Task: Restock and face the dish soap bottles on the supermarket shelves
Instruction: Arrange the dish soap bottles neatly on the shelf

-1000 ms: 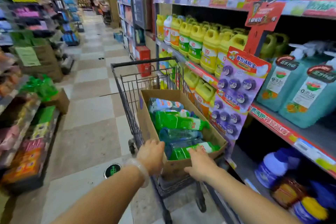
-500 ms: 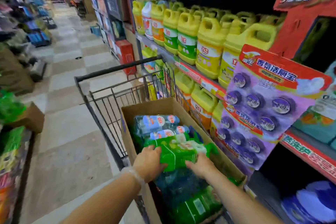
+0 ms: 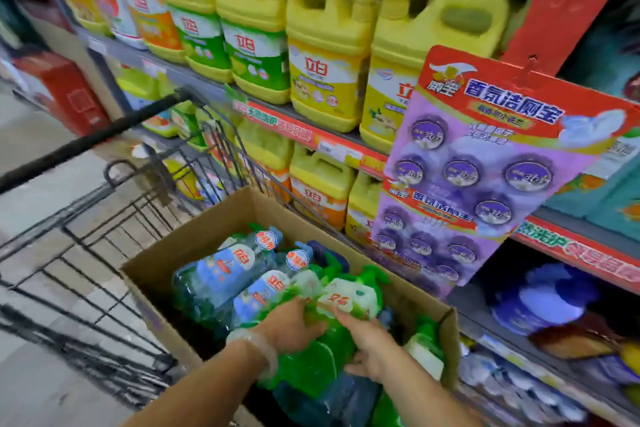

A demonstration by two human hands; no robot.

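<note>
Both hands deep in the cardboard box point(image 3: 194, 236) in the cart point(image 3: 86, 218) — left hand point(image 3: 287, 326) and right hand point(image 3: 367, 340) each in a clenched grip on the green soap pack point(image 3: 311, 367), beside blue bottles point(image 3: 221, 274). Yellow jugs point(image 3: 325, 55) lining the shelf point(image 3: 194, 76).

Both forearms were bare, with no sleeves in view. The left hand point(image 3: 289, 328) had a pale, translucent bangle point(image 3: 258, 345) round its wrist, smooth and rounded, with no visible markings. The right hand point(image 3: 369, 345) was bare, and the fingers point(image 3: 343, 317) showed no rings; motion blur hid finer detail.
</note>
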